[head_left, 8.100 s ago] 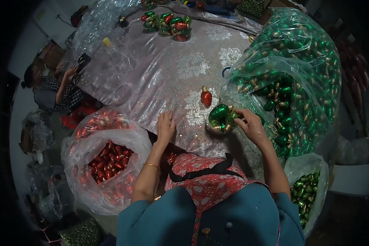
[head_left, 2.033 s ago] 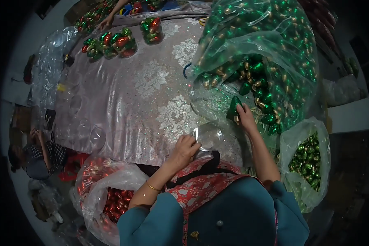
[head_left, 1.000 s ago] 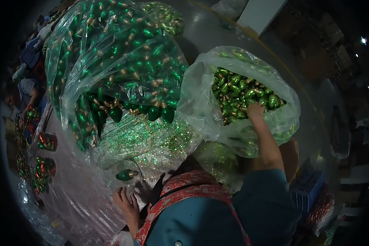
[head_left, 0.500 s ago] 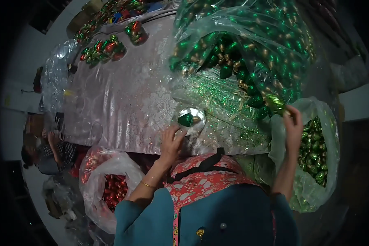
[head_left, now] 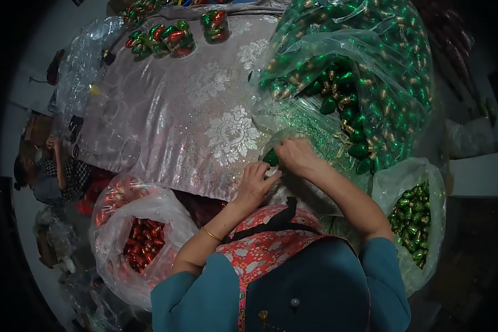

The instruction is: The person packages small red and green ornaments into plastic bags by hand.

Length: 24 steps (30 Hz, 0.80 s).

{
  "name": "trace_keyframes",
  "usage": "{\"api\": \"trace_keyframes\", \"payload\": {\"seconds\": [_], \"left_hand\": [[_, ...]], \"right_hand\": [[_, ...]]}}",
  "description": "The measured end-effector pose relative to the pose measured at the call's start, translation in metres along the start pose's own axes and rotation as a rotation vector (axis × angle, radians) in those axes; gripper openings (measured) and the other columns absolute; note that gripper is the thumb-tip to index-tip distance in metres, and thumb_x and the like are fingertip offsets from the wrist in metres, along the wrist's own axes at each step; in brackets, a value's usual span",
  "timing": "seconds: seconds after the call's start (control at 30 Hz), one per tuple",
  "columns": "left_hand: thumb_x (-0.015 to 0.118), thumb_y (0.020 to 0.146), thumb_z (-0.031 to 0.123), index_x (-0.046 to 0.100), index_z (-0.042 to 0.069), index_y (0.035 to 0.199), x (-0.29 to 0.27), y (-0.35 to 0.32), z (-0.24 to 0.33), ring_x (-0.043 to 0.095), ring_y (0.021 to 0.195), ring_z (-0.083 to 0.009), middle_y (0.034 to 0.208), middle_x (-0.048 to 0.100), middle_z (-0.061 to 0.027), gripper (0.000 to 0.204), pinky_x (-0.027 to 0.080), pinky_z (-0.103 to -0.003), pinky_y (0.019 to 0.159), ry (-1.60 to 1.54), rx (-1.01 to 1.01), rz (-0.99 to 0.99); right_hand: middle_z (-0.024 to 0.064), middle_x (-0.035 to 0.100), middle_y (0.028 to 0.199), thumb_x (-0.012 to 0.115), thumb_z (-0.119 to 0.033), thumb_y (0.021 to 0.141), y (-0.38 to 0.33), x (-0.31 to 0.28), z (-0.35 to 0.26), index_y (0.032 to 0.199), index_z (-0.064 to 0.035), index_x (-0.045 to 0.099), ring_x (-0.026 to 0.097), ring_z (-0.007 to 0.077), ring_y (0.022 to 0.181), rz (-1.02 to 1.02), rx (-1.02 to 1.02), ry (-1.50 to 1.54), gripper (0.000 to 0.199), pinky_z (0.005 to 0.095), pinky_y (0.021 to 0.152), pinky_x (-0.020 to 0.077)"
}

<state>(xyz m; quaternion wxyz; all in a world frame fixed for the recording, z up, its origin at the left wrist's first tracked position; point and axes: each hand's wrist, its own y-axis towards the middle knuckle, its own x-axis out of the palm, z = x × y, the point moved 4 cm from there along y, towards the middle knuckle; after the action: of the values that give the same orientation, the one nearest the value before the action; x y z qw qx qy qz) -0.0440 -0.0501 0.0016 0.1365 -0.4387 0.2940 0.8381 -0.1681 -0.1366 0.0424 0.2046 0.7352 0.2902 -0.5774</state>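
Green bulb (head_left: pixel 270 157): between your hands, near the left front edge of the big sack (head_left: pixel 387 72)
Left hand (head_left: pixel 253 186): yours, bent beside the bulb; cannot tell whether its grip is closed
Right hand (head_left: pixel 296 156): curled down beside the bulb; grip hidden, cannot tell
Red bulbs (head_left: pixel 144 243): left of the sack, nearer you

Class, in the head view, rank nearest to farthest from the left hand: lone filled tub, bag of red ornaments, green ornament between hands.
1. Green ornament, just ahead.
2. Bag of red ornaments, left.
3. Lone filled tub, far ahead.
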Motion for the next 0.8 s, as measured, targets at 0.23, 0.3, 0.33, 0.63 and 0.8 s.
{"api": "trace_keyframes", "payload": {"seconds": [0.23, 0.3, 0.33, 0.63, 0.8], "left_hand": [[0.062, 0.076, 0.003, 0.057, 0.007, 0.115, -0.068, -0.039, -0.026, 0.046, 0.114, -0.0356, 0.122, 0.048, -0.0184, 0.039, 0.038, -0.044, 0.093, -0.027, -0.22, 0.263], [0.061, 0.079, 0.004, 0.056, 0.004, 0.116, -0.106, -0.089, -0.056, 0.045, 0.116, -0.0361, 0.124, 0.047, -0.0193, 0.038, 0.038, -0.043, 0.094, 0.092, -0.526, 0.449], [0.06, 0.08, 0.004, 0.055, 0.002, 0.117, -0.125, -0.121, -0.073, 0.045, 0.116, -0.0359, 0.124, 0.047, -0.0196, 0.037, 0.037, -0.043, 0.095, 0.153, -0.704, 0.538], [0.059, 0.084, 0.018, 0.056, 0.002, 0.11, -0.158, -0.438, -0.111, 0.056, 0.099, -0.0328, 0.106, 0.058, -0.0202, 0.031, 0.045, -0.039, 0.084, 0.436, -1.645, 0.745], [0.062, 0.081, 0.027, 0.055, 0.004, 0.113, -0.091, -0.466, -0.158, 0.058, 0.096, -0.0351, 0.1, 0.061, -0.021, 0.041, 0.047, -0.042, 0.083, 0.285, -1.828, 0.106]], "right_hand": [[0.014, 0.062, 0.086, 0.061, -0.008, 0.08, 0.014, -0.033, 0.004, 0.094, -0.0006, 0.06, 0.062, 0.0307, 0.077, 0.238, 0.025, 0.492, 0.016, 0.0366, 0.068, 0.0488], [0.0133, 0.063, 0.087, 0.06, -0.008, 0.083, 0.001, -0.025, 0.022, 0.096, -0.0003, 0.06, 0.062, 0.0243, 0.077, 0.281, 0.134, 0.537, 0.015, 0.0309, 0.069, 0.0482], [0.0108, 0.063, 0.086, 0.059, -0.008, 0.086, -0.009, -0.018, 0.035, 0.097, -0.0004, 0.061, 0.061, 0.0168, 0.076, 0.264, 0.205, 0.516, 0.013, 0.0279, 0.068, 0.0475], [0.005, 0.061, 0.086, 0.049, -0.014, 0.094, -0.02, -0.016, 0.067, 0.1, -0.0003, 0.059, 0.056, 0.0103, 0.074, 0.32, 0.402, 0.763, 0.018, 0.0226, 0.067, 0.0455], [0.0051, 0.061, 0.087, 0.049, -0.013, 0.094, -0.005, -0.024, 0.038, 0.1, -0.0004, 0.059, 0.057, 0.0103, 0.074, 0.274, 0.382, 0.632, 0.017, 0.0234, 0.066, 0.0459]]}}
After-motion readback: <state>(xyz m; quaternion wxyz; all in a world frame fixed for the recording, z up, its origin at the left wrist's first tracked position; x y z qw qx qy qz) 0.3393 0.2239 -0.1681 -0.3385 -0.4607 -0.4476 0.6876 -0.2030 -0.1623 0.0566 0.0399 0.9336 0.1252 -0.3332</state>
